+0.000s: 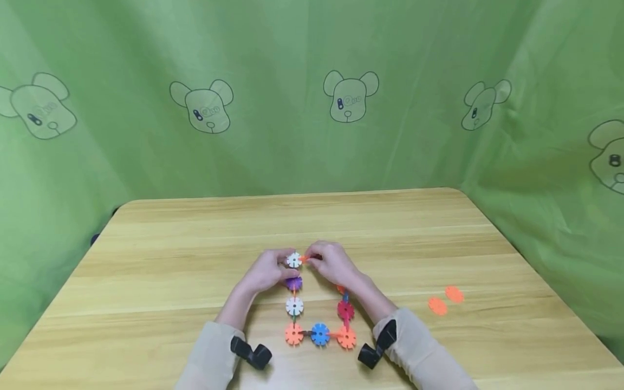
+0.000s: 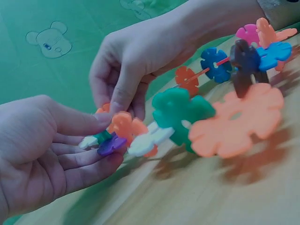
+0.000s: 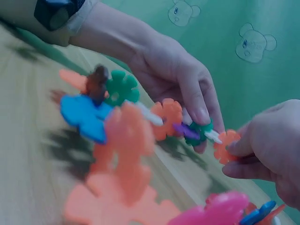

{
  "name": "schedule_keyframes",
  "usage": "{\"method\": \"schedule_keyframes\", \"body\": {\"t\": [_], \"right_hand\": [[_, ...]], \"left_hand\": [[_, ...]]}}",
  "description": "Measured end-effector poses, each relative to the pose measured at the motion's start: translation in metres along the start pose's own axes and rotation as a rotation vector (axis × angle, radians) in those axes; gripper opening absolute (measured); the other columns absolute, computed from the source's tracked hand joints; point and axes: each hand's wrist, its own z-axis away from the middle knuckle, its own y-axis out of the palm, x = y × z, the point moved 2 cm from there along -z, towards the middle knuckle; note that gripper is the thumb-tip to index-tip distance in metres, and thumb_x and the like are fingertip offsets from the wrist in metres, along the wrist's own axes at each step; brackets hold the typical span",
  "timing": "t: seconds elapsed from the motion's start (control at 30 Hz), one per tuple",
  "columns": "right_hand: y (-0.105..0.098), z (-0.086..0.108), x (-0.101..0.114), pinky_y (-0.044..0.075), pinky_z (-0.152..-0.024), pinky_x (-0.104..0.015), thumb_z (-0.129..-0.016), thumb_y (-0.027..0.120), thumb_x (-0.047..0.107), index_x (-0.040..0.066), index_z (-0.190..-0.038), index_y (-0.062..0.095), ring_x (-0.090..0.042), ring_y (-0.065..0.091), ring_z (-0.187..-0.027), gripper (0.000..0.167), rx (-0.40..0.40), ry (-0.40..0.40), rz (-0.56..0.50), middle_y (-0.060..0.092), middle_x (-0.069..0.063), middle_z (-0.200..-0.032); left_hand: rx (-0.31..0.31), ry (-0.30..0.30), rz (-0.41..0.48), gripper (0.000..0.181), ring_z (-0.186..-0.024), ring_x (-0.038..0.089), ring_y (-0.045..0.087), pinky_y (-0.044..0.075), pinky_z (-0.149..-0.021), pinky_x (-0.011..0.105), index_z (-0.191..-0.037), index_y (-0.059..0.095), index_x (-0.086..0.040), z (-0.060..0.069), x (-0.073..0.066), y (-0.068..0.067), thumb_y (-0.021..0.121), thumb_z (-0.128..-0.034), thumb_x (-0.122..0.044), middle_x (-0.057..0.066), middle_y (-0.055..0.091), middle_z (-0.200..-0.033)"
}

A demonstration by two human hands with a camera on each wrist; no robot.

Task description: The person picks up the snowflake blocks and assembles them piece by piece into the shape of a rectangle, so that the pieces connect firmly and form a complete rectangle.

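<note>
Slotted plastic discs are joined into a U-shaped chain on the table. Its left side runs up from an orange corner disc (image 1: 294, 334) through a white disc (image 1: 294, 306) and a purple disc (image 1: 294, 283) to a white end disc (image 1: 294, 260). My left hand (image 1: 267, 271) pinches the chain near this end, at the green disc (image 3: 202, 133) between purple and white. Between thumb and fingers, my right hand (image 1: 333, 264) holds an orange disc (image 3: 228, 146) edge-on against the white end disc. Fingers partly hide the slots there.
A blue disc (image 1: 320, 335) sits in the chain's near side. A red disc (image 1: 345, 310) stands in its right side, partly under my right forearm. Two loose orange discs (image 1: 437, 306) lie on the wooden table (image 1: 195, 233) at right. Green curtain (image 1: 278, 151) hangs behind.
</note>
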Motion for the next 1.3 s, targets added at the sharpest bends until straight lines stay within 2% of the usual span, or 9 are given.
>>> {"method": "schedule_keyframes", "body": {"t": [0.1, 0.27, 0.47, 0.63, 0.8, 1.03, 1.3], "right_hand": [[-0.001, -0.001, 0.002, 0.051, -0.073, -0.030, -0.081, 0.067, -0.001, 0.005, -0.086, 0.069, -0.019, 0.063, -0.082, 0.008, 0.004, 0.014, 0.003, 0.067, -0.006, -0.086], [-0.001, -0.001, 0.001, 0.051, -0.075, -0.031, -0.082, 0.067, 0.000, 0.006, -0.088, 0.069, -0.018, 0.062, -0.082, 0.009, 0.033, 0.087, -0.011, 0.067, -0.004, -0.086], [-0.006, 0.003, -0.006, 0.050, -0.075, -0.029, -0.083, 0.066, 0.003, 0.006, -0.093, 0.068, -0.014, 0.059, -0.080, 0.011, 0.082, 0.177, -0.115, 0.064, -0.001, -0.085], [-0.018, 0.011, -0.014, 0.050, -0.077, -0.031, -0.084, 0.065, 0.004, 0.002, -0.098, 0.066, -0.014, 0.059, -0.082, 0.014, 0.066, 0.228, -0.155, 0.064, -0.002, -0.088], [-0.033, 0.026, -0.028, 0.049, -0.078, -0.034, -0.084, 0.064, 0.005, 0.000, -0.100, 0.066, -0.016, 0.059, -0.083, 0.017, 0.030, 0.263, -0.168, 0.064, -0.002, -0.088], [-0.057, 0.051, -0.048, 0.049, -0.074, -0.034, -0.085, 0.065, 0.006, -0.001, -0.101, 0.064, -0.018, 0.059, -0.081, 0.018, -0.037, 0.307, -0.189, 0.064, -0.003, -0.086], [-0.086, 0.089, -0.070, 0.049, -0.077, -0.036, -0.085, 0.065, 0.010, -0.002, -0.106, 0.062, -0.020, 0.059, -0.084, 0.024, -0.061, 0.367, -0.135, 0.065, -0.006, -0.092]], "left_hand": [[0.009, -0.010, 0.030, 0.061, -0.069, 0.015, 0.057, 0.047, -0.068, 0.030, -0.131, 0.047, 0.004, 0.000, 0.000, 0.000, 0.072, -0.0780, -0.013, 0.007, 0.063, -0.089], [0.009, -0.009, 0.053, 0.062, -0.068, 0.015, 0.057, 0.047, -0.066, 0.029, -0.131, 0.048, 0.004, -0.001, 0.002, 0.001, 0.073, -0.0772, -0.013, 0.005, 0.062, -0.086], [0.015, -0.009, 0.065, 0.063, -0.065, 0.015, 0.055, 0.046, -0.060, 0.028, -0.132, 0.047, 0.003, -0.002, 0.005, 0.004, 0.073, -0.0770, -0.012, 0.006, 0.061, -0.086], [0.015, -0.027, 0.108, 0.062, -0.066, 0.015, 0.058, 0.049, -0.061, 0.029, -0.132, 0.047, 0.003, -0.004, 0.007, 0.005, 0.073, -0.0770, -0.011, 0.009, 0.062, -0.088], [0.025, -0.034, 0.142, 0.062, -0.062, 0.015, 0.059, 0.050, -0.058, 0.029, -0.132, 0.046, 0.004, -0.003, 0.006, 0.006, 0.072, -0.0775, -0.008, 0.009, 0.063, -0.085], [0.034, -0.039, 0.147, 0.063, -0.064, 0.016, 0.059, 0.050, -0.060, 0.031, -0.133, 0.045, 0.002, -0.001, 0.004, 0.005, 0.072, -0.0776, -0.009, 0.008, 0.062, -0.085], [0.043, -0.044, 0.158, 0.065, -0.065, 0.016, 0.060, 0.050, -0.062, 0.031, -0.134, 0.044, 0.002, 0.000, 0.007, 0.004, 0.072, -0.0773, -0.010, 0.009, 0.062, -0.085]]}}
